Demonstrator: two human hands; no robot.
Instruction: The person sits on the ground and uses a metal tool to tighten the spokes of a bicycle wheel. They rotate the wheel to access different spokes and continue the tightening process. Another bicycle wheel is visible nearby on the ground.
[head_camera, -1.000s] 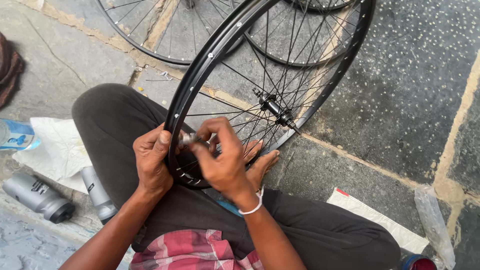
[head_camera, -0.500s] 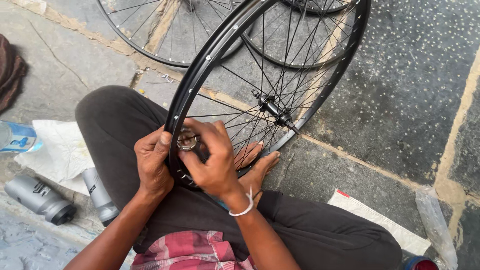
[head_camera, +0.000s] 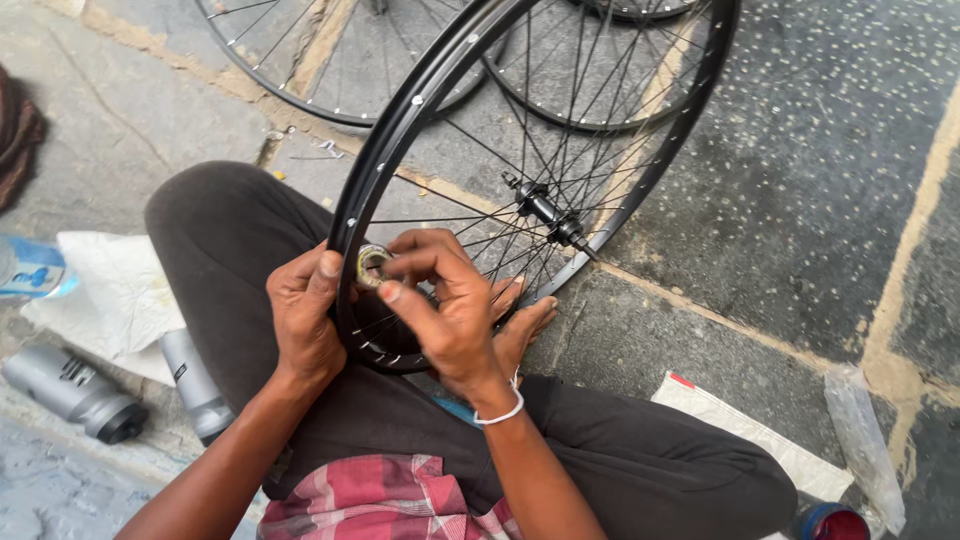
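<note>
Black spoked bicycle wheel rim (head_camera: 400, 130) upright across lap; small round metal ring (head_camera: 372, 263) at its 8 o'clock, pinched between left hand (head_camera: 305, 315) thumb and right hand (head_camera: 445, 300) fingertips, right nearer.

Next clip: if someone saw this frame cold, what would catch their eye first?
First, the large black spoked bicycle wheel standing upright across the middle of the view, its lower rim at the seated person's lap. Right at that rim, the left hand and right hand pinch a small round silvery metal ring between their fingertips. To the left on the pavement lie two grey cylindrical canisters beside a crumpled white cloth.
</note>
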